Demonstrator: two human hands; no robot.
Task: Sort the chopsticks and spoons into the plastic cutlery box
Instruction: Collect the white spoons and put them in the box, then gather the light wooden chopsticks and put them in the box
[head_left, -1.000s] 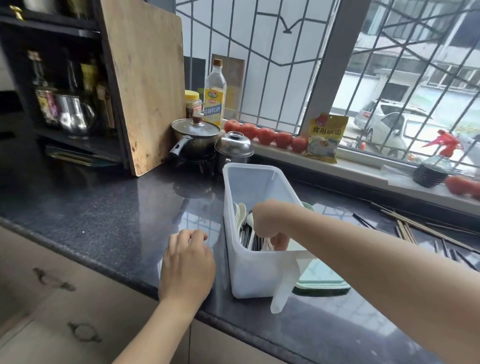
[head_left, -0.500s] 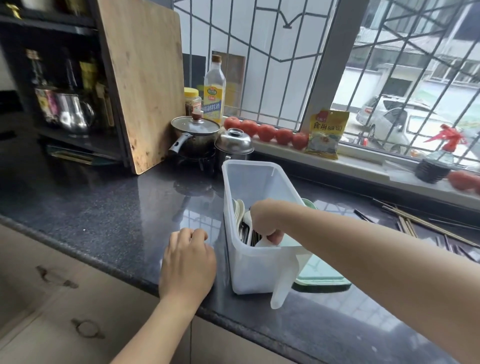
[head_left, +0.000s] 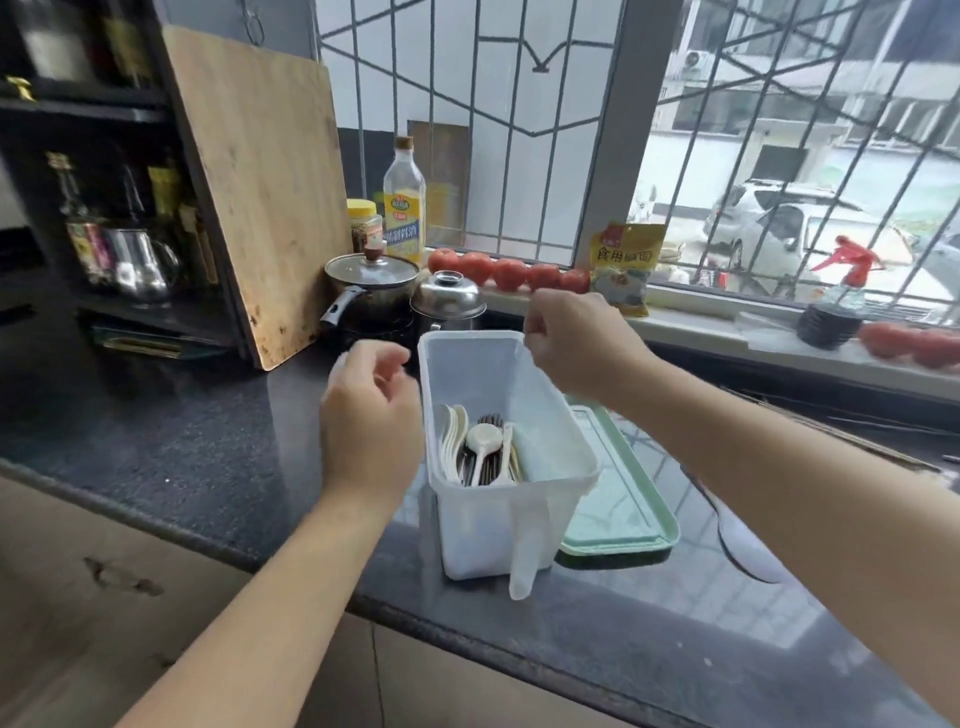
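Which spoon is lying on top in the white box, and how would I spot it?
Find the dark counter, then the white plastic box standing near its front edge beside a green lid. Inside, a white spoon lies flat on the dark chopsticks, bowl toward the window. The other spoons stand on edge, stacked against the box's left wall.

1. You have one view only, a wide-angle camera worn on your head, so no second view overlaps it.
2. It looks forward and down across the dark countertop (head_left: 156, 441) toward the barred window (head_left: 753, 156) in the upper right of the frame.
3. It sits close: your forearms enter from the bottom edge, and the cutlery box (head_left: 498, 530) fills the centre.
4. Straight lines bow toward the frame edges.
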